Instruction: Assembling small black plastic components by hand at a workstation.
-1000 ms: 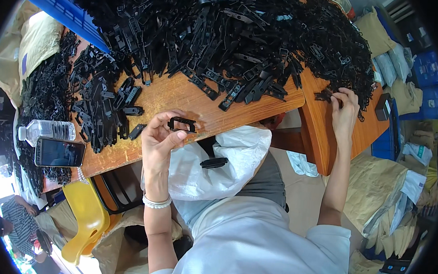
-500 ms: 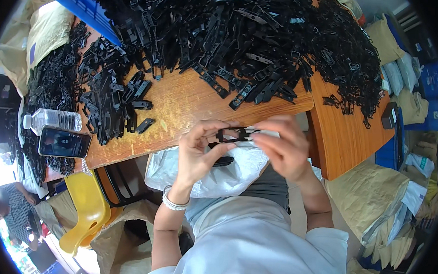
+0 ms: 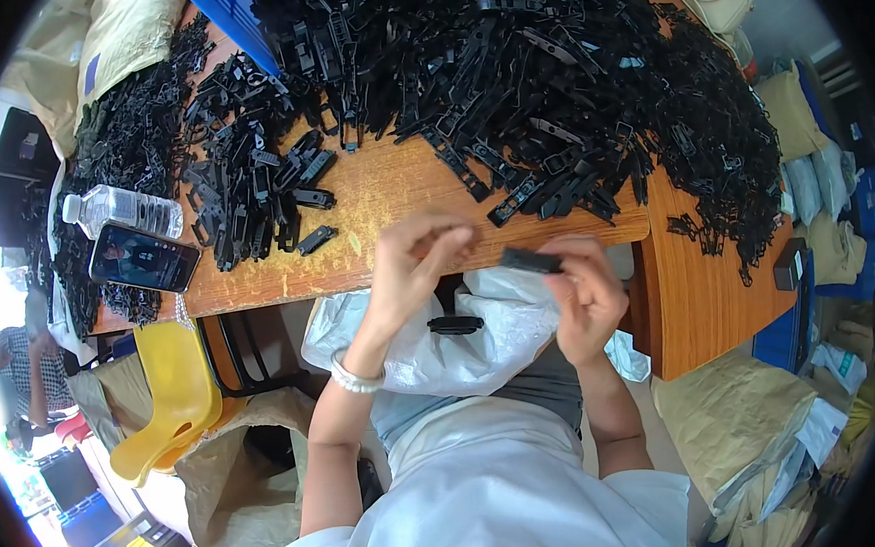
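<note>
My right hand (image 3: 588, 295) pinches a small black plastic clip (image 3: 531, 260) between thumb and fingers, above the table's near edge. To its left, my left hand (image 3: 413, 262) is raised with its fingers loosely bent and slightly blurred, and nothing shows in it. Across my lap lies a white plastic bag (image 3: 403, 347), with a loose black piece (image 3: 454, 325) resting on it. Beyond my hands, a large heap of black plastic parts (image 3: 450, 64) covers the back of the table.
On the wooden table (image 3: 382, 195), a smaller pile of black clips (image 3: 246, 202) lies left. A plastic bottle (image 3: 131, 212) and a phone (image 3: 145, 259) are beside it. A blue crate (image 3: 223, 5) stands behind, a yellow chair (image 3: 169, 398) at lower left, paper sacks (image 3: 731, 392) at right.
My hands have moved apart; the black part they both held is now only in my right hand, turned to another side. The view has shifted a little.
</note>
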`<action>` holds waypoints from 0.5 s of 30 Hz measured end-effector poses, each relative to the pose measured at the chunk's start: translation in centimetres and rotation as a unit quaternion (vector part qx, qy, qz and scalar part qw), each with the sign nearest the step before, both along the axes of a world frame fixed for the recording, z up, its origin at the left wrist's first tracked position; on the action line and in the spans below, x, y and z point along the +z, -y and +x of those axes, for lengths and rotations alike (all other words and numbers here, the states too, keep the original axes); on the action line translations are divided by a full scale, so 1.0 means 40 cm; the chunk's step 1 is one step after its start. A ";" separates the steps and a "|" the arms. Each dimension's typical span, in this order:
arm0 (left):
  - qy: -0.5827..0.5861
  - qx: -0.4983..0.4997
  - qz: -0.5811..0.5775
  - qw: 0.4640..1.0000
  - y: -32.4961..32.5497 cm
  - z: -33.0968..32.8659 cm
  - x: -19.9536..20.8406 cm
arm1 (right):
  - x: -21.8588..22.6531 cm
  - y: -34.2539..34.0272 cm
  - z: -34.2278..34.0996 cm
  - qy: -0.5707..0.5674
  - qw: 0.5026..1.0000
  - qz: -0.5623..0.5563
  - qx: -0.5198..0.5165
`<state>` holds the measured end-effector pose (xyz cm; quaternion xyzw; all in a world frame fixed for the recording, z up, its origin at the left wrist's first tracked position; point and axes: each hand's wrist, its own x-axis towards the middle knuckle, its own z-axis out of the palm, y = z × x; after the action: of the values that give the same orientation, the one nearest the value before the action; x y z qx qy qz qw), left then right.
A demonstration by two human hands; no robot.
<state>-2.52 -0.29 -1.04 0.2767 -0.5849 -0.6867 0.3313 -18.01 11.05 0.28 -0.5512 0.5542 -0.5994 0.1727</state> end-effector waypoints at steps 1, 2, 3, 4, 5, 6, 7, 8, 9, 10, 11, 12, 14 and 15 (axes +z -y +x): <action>0.140 0.058 -0.187 0.971 0.020 -0.019 -0.004 | -0.008 -0.004 0.000 0.100 0.993 0.017 -0.063; 0.154 0.068 -0.404 0.899 0.039 -0.039 -0.007 | -0.015 -0.004 0.002 0.099 0.993 0.017 -0.064; 0.155 0.069 -0.404 0.899 0.047 -0.054 -0.012 | -0.019 -0.002 0.004 0.150 0.985 0.014 -0.085; 0.237 0.070 -0.501 0.829 0.052 -0.066 -0.021 | -0.021 -0.001 0.005 0.200 0.974 0.012 -0.106; 0.315 0.069 -0.587 0.742 0.057 -0.073 -0.030 | -0.020 -0.005 0.006 0.200 0.974 0.012 -0.104; 0.317 0.072 -0.598 0.732 0.064 -0.079 -0.035 | -0.021 -0.010 0.006 0.202 0.974 0.031 -0.102; 0.317 0.072 -0.598 0.732 0.071 -0.078 -0.035 | -0.022 -0.013 0.005 0.203 0.973 0.051 -0.098; 0.311 0.065 -0.618 0.719 0.080 -0.070 -0.035 | -0.021 -0.008 0.006 0.204 0.973 0.051 -0.097; 0.303 0.056 -0.637 0.706 0.086 -0.062 -0.034 | -0.019 -0.002 0.009 0.213 0.971 0.053 -0.092; 0.304 0.054 -0.637 0.706 0.090 -0.047 -0.033 | -0.016 0.006 0.012 0.221 0.970 0.054 -0.085; 0.270 0.071 -0.629 0.726 0.091 -0.029 -0.029 | -0.013 0.014 0.016 0.223 0.969 0.055 -0.086; 0.235 0.087 -0.619 0.744 0.088 -0.019 -0.027 | -0.010 0.025 0.018 0.210 0.972 0.059 -0.084; 0.166 0.140 -0.511 0.832 0.051 -0.014 -0.016 | -0.015 0.041 0.017 0.197 0.975 0.064 -0.085; 0.094 0.192 -0.389 0.896 0.026 -0.007 -0.009 | -0.020 0.046 0.017 0.283 0.955 0.085 -0.038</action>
<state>-2.82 -1.34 -1.40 0.2960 -0.7689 -0.2983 0.4819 -17.34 9.19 -0.52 -0.3209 0.5519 -0.6875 0.3461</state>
